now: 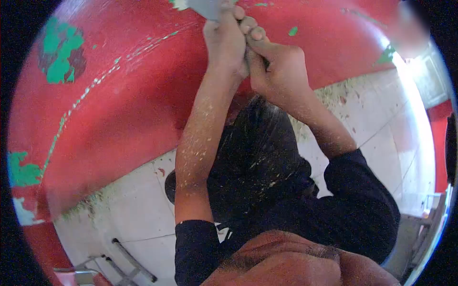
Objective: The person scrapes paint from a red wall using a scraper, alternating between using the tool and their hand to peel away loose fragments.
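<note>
Possibly the grey scraper point(205, 6) is risking a slip: dusty skin could be loosening the hold, and a sudden skid could be driving the knuckles into the red wall point(143, 105). Its front is running out of view, so I cannot tell whether the edge is touching the wall. Pale flakes are clinging to the left forearm point(202, 119) and the dark trousers point(260, 148); with the head facing the wall, loose bits could be getting into the eyes. More debris point(350, 93) is lying along the foot of the wall, where it could be making footing poor.

As for pose, both arms are pointing toward the wall. The left hand point(226, 45) is gripping the scraper nearest its blade, with that arm nearly straight. The right hand point(281, 66) is sitting just beside it, its elbow bending outward and its fingers curling tightly, seemingly around the same handle, which the hands are mostly hiding. Green patches point(62, 52) are showing on the wall, well apart from the scraper.
</note>
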A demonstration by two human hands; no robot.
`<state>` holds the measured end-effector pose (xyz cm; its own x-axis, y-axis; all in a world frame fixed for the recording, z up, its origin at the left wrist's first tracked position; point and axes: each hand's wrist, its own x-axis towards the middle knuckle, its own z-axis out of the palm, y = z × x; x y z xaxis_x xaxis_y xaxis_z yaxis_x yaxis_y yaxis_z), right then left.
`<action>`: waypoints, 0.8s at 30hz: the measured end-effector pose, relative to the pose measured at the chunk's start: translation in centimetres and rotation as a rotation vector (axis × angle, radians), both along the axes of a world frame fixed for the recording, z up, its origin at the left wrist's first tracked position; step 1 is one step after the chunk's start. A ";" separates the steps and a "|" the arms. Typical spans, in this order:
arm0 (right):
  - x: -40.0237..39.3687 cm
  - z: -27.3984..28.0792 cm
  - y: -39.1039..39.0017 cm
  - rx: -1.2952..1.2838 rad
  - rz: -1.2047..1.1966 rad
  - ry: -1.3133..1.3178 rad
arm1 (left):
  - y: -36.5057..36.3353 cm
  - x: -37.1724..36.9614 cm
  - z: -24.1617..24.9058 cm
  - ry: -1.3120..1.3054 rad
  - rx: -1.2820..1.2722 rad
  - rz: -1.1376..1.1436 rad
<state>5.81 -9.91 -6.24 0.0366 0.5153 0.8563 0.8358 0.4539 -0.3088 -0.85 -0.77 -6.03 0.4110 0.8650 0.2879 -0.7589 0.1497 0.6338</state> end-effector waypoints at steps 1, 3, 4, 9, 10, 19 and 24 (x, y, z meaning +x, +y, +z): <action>-0.1 0.2 0.2 -0.025 -0.036 -0.014 | 0.2 0.0 0.4 -0.004 0.018 0.002; 0.0 1.2 0.3 -0.033 -0.127 -0.084 | 1.1 0.3 2.2 -0.049 0.081 -0.002; -0.2 2.7 0.3 -0.025 -0.156 -0.155 | 1.3 0.1 3.4 -0.105 0.106 -0.015; -0.5 2.1 -1.1 -0.051 -0.189 -0.209 | -0.2 0.1 2.5 -0.024 0.071 -0.049; -0.4 2.9 -1.1 -0.068 -0.218 -0.237 | 0.2 0.3 2.8 -0.096 0.038 -0.081; 0.0 4.0 1.4 0.024 -0.179 -0.221 | -0.1 -1.1 5.9 -0.207 0.196 -0.110; 0.3 3.0 -0.7 -0.020 -0.161 -0.207 | -0.5 0.1 3.1 0.038 0.136 0.035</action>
<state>6.11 -10.56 -3.28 -0.0556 0.5340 0.8436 0.9430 0.3057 -0.1314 -0.74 -1.26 -2.92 0.3937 0.8333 0.3881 -0.7375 0.0343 0.6745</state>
